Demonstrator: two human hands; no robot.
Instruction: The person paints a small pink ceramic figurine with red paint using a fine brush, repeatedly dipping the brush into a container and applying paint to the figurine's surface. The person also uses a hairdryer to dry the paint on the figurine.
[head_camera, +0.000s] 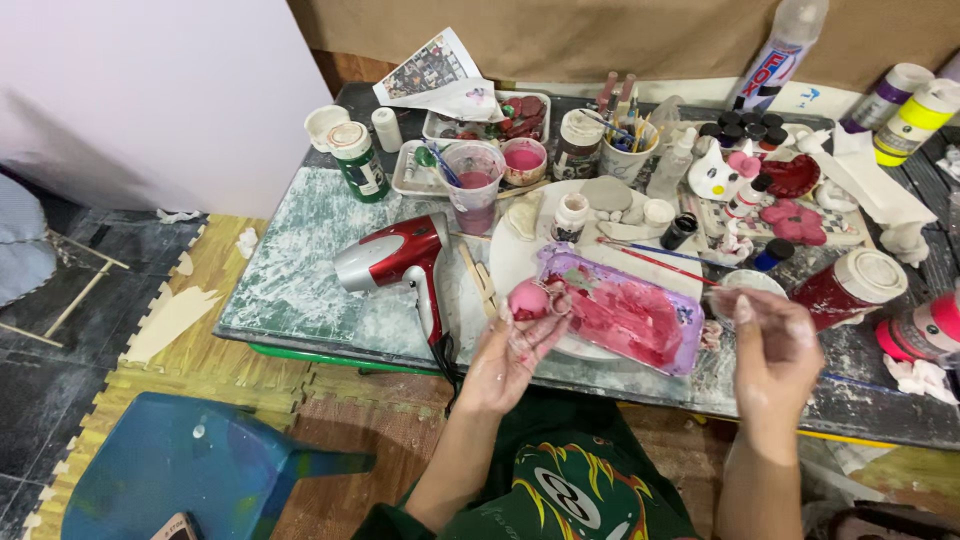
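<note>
Head view: left hand (510, 350) cradles a round pink ball (528, 298) (glossy, paint-smeared).

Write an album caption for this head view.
Left hand holds a small pink painted ball over a purple plastic paint tray; paint-smeared right hand hovers empty.

Pink ball (529, 298), purple tray (690, 345) w/ pink paint, red & silver hairdryer (395, 262), blue chair (190, 460).

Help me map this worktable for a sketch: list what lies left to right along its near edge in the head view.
Red hair dryer → left hand holding pink ball → purple paint tray → right hand → red jar.
</note>
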